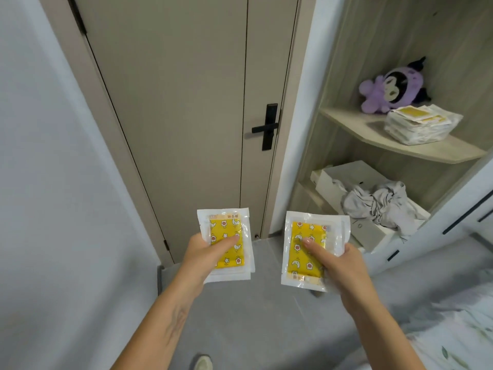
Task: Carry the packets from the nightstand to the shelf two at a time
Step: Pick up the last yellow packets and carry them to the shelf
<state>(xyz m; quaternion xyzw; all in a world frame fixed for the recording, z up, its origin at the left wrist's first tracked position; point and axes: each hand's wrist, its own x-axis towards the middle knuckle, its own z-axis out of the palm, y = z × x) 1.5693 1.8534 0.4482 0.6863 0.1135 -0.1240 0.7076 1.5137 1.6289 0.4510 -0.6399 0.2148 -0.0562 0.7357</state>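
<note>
My left hand (204, 253) holds a clear packet with a yellow star-patterned pad (226, 243), thumb pressed on its face. My right hand (338, 265) grips a second matching packet (310, 247) the same way. Both packets are held out flat in front of me, above the grey floor. On the upper wooden shelf (373, 132) at the right lies a stack of the same packets (420, 124). The nightstand is out of sight.
A purple plush toy (386, 89) sits behind the stack on the shelf. Below it, a white box (344, 177) holds crumpled grey cloth (381, 206). A beige door with a black handle (266, 128) stands ahead. A bed with leaf-print bedding (440, 329) lies at the lower right.
</note>
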